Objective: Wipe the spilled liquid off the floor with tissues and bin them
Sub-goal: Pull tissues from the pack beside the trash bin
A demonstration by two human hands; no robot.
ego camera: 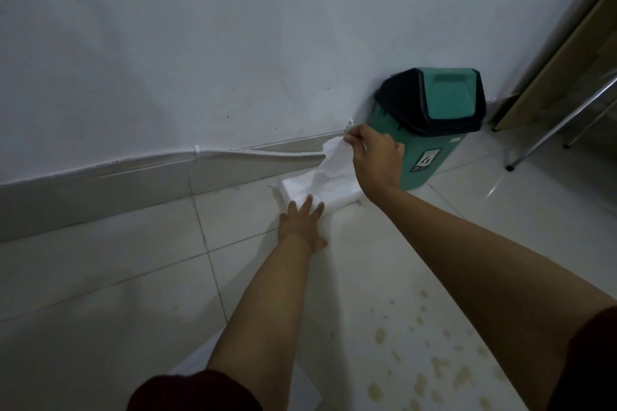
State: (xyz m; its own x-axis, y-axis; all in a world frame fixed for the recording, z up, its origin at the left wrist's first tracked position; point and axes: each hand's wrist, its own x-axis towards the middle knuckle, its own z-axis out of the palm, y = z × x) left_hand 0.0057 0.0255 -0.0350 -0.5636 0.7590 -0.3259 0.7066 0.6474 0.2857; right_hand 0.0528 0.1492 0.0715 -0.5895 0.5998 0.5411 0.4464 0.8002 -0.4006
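A white tissue pack (337,192) lies on the tiled floor close to the wall. My left hand (300,220) presses flat on its near end with straight fingers. My right hand (375,157) pinches a white tissue (334,160) by its top and holds it up out of the pack. Yellowish drops of spilled liquid (440,367) speckle the floor at the lower right, near my right forearm. A green bin (430,120) with a dark swing lid stands against the wall just behind my right hand.
A white wall with a grey skirting board (100,187) and a thin cable runs along the left. A wooden panel (567,53) and metal chair legs (564,123) stand at the right. A white sheet (300,390) lies on the floor below my left arm.
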